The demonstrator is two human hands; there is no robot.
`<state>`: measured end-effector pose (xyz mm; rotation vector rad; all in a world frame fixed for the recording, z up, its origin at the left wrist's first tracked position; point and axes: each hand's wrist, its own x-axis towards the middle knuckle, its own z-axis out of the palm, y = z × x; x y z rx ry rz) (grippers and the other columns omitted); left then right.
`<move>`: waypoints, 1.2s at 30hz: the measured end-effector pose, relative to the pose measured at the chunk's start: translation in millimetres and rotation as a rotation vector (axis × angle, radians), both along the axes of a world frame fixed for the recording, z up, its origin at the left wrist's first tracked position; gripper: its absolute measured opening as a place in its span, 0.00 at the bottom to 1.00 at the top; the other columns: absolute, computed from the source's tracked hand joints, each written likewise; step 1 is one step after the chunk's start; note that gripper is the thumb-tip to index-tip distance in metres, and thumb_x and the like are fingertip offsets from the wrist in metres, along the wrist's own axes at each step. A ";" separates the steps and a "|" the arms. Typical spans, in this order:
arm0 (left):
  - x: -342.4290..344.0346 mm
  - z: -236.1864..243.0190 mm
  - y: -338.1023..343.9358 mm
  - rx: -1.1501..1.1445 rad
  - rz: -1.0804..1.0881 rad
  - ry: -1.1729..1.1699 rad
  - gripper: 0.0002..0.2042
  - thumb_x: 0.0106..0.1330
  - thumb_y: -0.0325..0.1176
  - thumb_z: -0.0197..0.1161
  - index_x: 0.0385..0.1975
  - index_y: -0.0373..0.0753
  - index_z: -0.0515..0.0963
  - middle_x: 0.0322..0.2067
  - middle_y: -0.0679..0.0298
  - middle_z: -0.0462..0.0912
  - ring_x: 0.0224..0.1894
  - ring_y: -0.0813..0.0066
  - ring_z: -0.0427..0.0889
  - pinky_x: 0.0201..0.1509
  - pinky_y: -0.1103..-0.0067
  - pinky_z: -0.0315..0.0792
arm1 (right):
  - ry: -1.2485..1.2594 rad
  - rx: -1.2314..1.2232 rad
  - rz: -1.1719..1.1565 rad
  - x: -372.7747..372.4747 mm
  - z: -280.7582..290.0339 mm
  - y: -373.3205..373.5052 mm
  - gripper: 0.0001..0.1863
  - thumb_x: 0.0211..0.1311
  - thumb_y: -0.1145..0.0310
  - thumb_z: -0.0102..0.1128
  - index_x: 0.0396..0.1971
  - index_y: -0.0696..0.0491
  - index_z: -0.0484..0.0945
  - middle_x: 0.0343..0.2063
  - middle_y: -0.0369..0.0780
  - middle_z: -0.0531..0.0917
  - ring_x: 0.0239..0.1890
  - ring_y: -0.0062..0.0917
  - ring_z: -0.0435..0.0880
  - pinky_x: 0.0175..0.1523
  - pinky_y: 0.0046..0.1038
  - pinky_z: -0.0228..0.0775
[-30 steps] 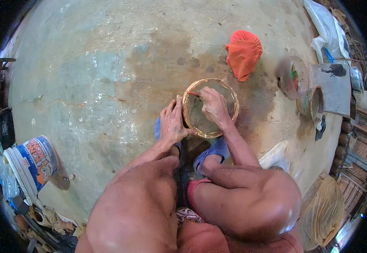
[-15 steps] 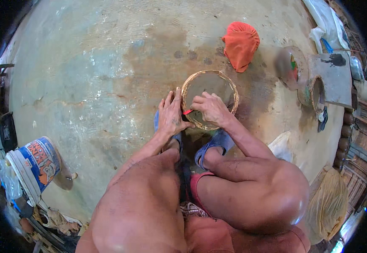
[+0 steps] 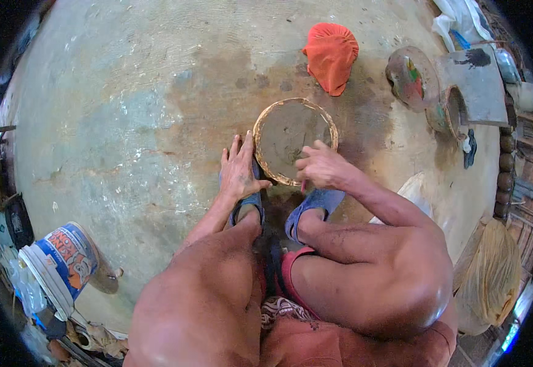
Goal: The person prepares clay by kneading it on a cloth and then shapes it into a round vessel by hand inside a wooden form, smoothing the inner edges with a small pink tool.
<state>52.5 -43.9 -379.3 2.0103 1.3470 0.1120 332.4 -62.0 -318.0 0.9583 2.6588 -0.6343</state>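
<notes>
A round pan with a rough tan rim point(image 3: 258, 160) stands on the floor between my feet, filled with smooth grey wet paste point(image 3: 294, 128) that looks like cement or clay. My left hand point(image 3: 240, 173) lies against the pan's left side, fingers stretched and spread, thumb by the near rim. Over the near right rim, my right hand point(image 3: 324, 167) is closed on a slim red tool point(image 3: 304, 185). Only a short piece of it shows below the fingers, so its kind is hidden. The paste has rough marks close to my right hand.
An orange-red cloth bundle point(image 3: 332, 61) lies beyond the pan. At the right are a round plate-like piece point(image 3: 410, 79), a hollow ring-shaped vessel point(image 3: 453, 119) and a grey board point(image 3: 474, 92). A blue-and-white bucket point(image 3: 64, 263) lies tipped at the left. Blue sandals point(image 3: 312, 208) are on my feet.
My right hand has moved from over the paste toward the near right rim, and the red tool has swung from pointing left to pointing down. My left hand stays beside the pan. The view has shifted slightly.
</notes>
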 end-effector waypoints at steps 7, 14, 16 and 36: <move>14.3 14.5 12.6 -0.002 0.129 -0.468 0.64 0.47 0.46 0.86 0.82 0.39 0.48 0.78 0.50 0.61 0.81 0.51 0.57 0.80 0.54 0.56 | 0.409 0.183 -0.745 45.7 23.1 36.3 0.09 0.59 0.77 0.60 0.39 0.56 0.84 0.34 0.47 0.80 0.41 0.43 0.81 0.47 0.44 0.73; 57.3 22.6 37.7 -0.781 0.541 -1.176 0.28 0.81 0.29 0.55 0.78 0.39 0.57 0.63 0.53 0.79 0.60 0.67 0.82 0.62 0.75 0.79 | 0.731 0.085 -0.830 -29.9 11.8 51.2 0.10 0.60 0.76 0.59 0.41 0.57 0.83 0.39 0.48 0.82 0.47 0.48 0.81 0.52 0.45 0.74; 52.3 25.4 41.4 -0.942 0.586 -1.319 0.22 0.82 0.30 0.55 0.73 0.39 0.65 0.56 0.55 0.84 0.53 0.68 0.86 0.59 0.74 0.81 | 0.421 0.341 -0.830 24.7 -1.2 78.2 0.12 0.58 0.76 0.62 0.42 0.56 0.84 0.40 0.46 0.83 0.47 0.45 0.82 0.53 0.43 0.75; 48.8 -20.8 -36.3 -1.230 -0.173 -0.271 0.20 0.74 0.41 0.67 0.60 0.39 0.79 0.48 0.67 0.86 0.51 0.74 0.82 0.54 0.70 0.78 | 0.138 0.265 -0.390 74.6 -35.1 60.5 0.21 0.46 0.75 0.66 0.45 0.46 0.85 0.46 0.32 0.84 0.50 0.33 0.80 0.54 0.38 0.73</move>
